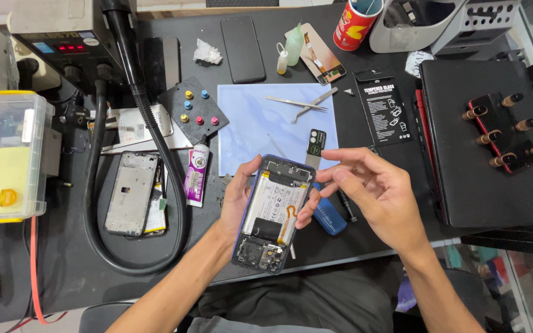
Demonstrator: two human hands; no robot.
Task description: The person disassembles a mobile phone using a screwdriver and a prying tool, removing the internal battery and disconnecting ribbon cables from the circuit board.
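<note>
- The left hand (237,198) grips an opened phone (274,213), its back cover off and its battery and boards bare; the fingers wrap its left edge.
- The right hand (374,191) is loose and open at the phone's right edge, one fingertip touching it, gripping nothing.
- The phone is held above the near edge of a dark tabletop (365,237), just in front of a pale blue mat (248,123).
- On the mat, beyond the phone, lie tweezers (297,103).
- Left of the phone lie a small purple-and-white tube (196,176), a bare phone frame (132,192) and a looping black hose (155,148).
- Far left sits a clear plastic box (7,154).
- Right of the phone rests a black case (488,148).
- Beyond the mat stands a red cup (354,24).
</note>
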